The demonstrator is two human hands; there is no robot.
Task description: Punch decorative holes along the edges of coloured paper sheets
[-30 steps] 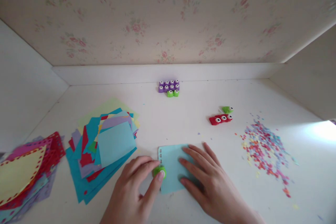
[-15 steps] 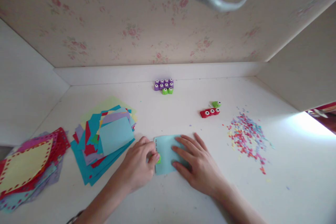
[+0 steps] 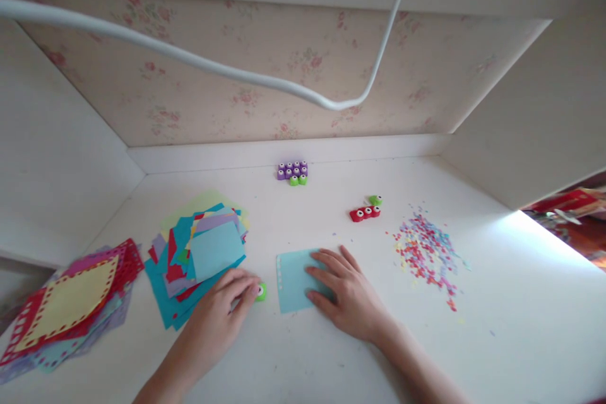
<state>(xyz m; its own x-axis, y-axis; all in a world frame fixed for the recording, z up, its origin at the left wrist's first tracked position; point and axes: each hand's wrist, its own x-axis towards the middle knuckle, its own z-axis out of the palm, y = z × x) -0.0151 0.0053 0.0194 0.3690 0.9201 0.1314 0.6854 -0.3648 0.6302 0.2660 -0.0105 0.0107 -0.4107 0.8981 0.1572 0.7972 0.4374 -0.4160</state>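
A light blue paper (image 3: 296,284) lies on the white table, with a row of small punched holes along its left edge. My right hand (image 3: 343,284) rests flat over its right part, fingers spread. Left of the paper, apart from it, my left hand (image 3: 230,303) has its fingertips pinched on a green punch (image 3: 261,292) with a white and black button.
Coloured papers (image 3: 218,251) are piled at the left, beside punched sheets (image 3: 78,297). Purple punches (image 3: 292,170) stand at the back with two green ones. Red punches (image 3: 365,213) and another green punch (image 3: 375,200) sit right of centre, near scattered confetti (image 3: 426,249).
My left hand has moved left with the green punch, away from the paper's edge, uncovering the holes. My right hand stays on the paper. The camera view has shifted.
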